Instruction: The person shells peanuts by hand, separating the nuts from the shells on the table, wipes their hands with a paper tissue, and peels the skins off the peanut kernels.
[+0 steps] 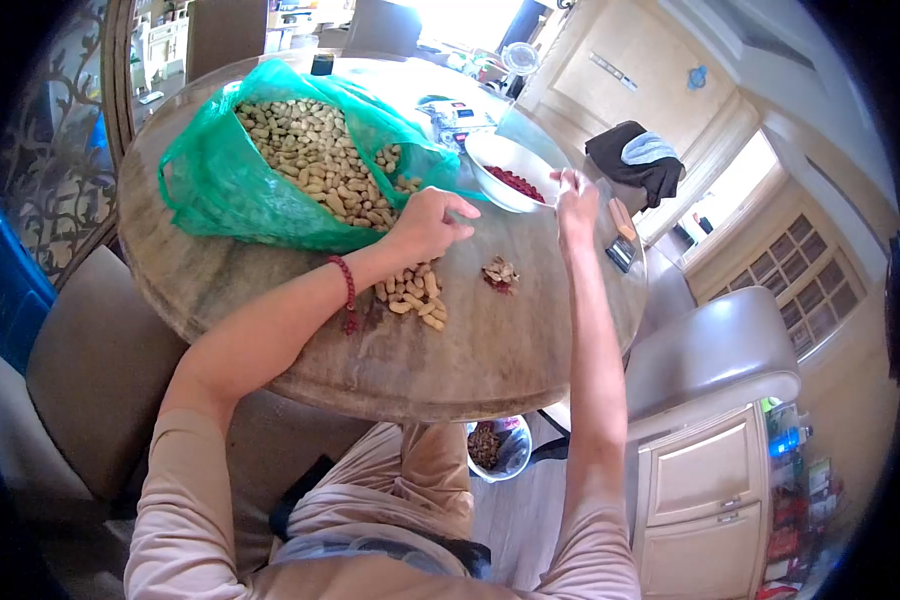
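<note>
My left hand (432,226) is over the table beside the mouth of a green plastic bag (220,205), its fingers loosely bent and apart, with nothing visible in them. Unshelled peanuts (315,160) fill the bag. Below my left wrist lies a small heap of loose peanuts (415,295). At the right rim of a white bowl (490,150) is my right hand (576,207), fingers closed together; what they hold, if anything, I cannot make out. Red-skinned peanut kernels (515,184) lie in the bowl. Between my arms sits a little pile of broken shells (500,272).
The round table (390,385) has a dark small box (322,64) and a clear plastic package (455,120) at the back. A black object (621,253) lies near its right edge. Below stands a lined bin (510,450) with shells. Chairs (710,345) flank the table.
</note>
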A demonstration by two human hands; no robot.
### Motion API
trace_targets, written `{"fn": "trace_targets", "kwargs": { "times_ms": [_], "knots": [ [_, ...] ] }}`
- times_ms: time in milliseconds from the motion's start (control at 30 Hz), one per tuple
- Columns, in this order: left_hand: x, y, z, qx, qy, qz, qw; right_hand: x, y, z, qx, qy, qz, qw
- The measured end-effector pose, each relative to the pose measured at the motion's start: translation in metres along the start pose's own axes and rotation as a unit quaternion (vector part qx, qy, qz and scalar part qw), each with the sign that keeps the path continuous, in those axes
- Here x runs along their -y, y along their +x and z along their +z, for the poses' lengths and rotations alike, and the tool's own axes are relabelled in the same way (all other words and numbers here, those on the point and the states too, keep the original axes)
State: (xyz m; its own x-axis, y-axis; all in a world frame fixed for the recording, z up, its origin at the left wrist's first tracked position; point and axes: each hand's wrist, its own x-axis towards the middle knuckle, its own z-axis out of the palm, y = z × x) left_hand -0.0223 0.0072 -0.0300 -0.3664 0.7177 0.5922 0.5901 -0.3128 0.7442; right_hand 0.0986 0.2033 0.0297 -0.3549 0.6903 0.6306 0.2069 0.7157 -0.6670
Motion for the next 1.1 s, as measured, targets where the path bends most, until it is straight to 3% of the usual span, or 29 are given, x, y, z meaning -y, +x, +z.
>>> {"fn": "trace_targets", "kwargs": {
  "times_ms": [67, 167, 267, 333, 567, 633, 667, 733, 767, 833, 933, 1100],
  "knots": [
    [0.004, 0.002, -0.001, -0.004, 0.01, 0.005, 1.0, -0.004, 0.028, 0.014, 0.006, 0.016, -0.026, 1.0],
    [0.01, 0.006, -0.006, -0.027, 0.008, 0.035, 0.999, 0.014, 0.029, 0.019, 0.074, 0.035, 0.063, 0.995],
    [0.011, 0.009, -0.013, -0.031, 0.006, 0.044, 0.999, 0.022, 0.01, 0.018, 0.028, 0.046, -0.064, 0.996],
    [0.01, 0.013, -0.016, -0.022, -0.011, -0.012, 1.0, 0.024, -0.004, 0.022, 0.035, 0.043, -0.054, 0.997],
    [0.011, 0.012, -0.015, -0.043, -0.002, -0.019, 0.999, 0.039, -0.037, 0.023, -0.003, -0.055, -0.108, 0.993],
    [0.014, 0.014, -0.017, -0.049, 0.002, -0.019, 0.999, 0.058, -0.068, 0.018, 0.06, -0.052, -0.127, 0.989],
    [0.015, 0.014, -0.018, -0.055, 0.007, -0.017, 0.998, 0.046, -0.078, 0.026, 0.102, 0.039, -0.16, 0.981],
    [0.014, 0.015, -0.019, -0.058, 0.004, -0.014, 0.998, 0.035, -0.097, 0.032, 0.209, 0.066, -0.153, 0.964],
    [0.014, 0.016, -0.02, -0.061, 0.001, -0.008, 0.998, 0.037, -0.104, 0.029, 0.209, 0.067, -0.151, 0.964],
    [0.011, 0.015, -0.02, -0.062, 0.016, 0.006, 0.998, 0.043, -0.114, 0.022, 0.332, 0.032, -0.108, 0.936],
    [0.006, 0.015, -0.019, -0.052, 0.029, 0.028, 0.998, 0.048, -0.122, 0.012, 0.403, 0.048, -0.08, 0.911],
    [-0.002, 0.01, -0.014, -0.026, 0.034, 0.038, 0.998, 0.05, -0.127, 0.007, 0.422, 0.048, -0.096, 0.9]
  ]
}}
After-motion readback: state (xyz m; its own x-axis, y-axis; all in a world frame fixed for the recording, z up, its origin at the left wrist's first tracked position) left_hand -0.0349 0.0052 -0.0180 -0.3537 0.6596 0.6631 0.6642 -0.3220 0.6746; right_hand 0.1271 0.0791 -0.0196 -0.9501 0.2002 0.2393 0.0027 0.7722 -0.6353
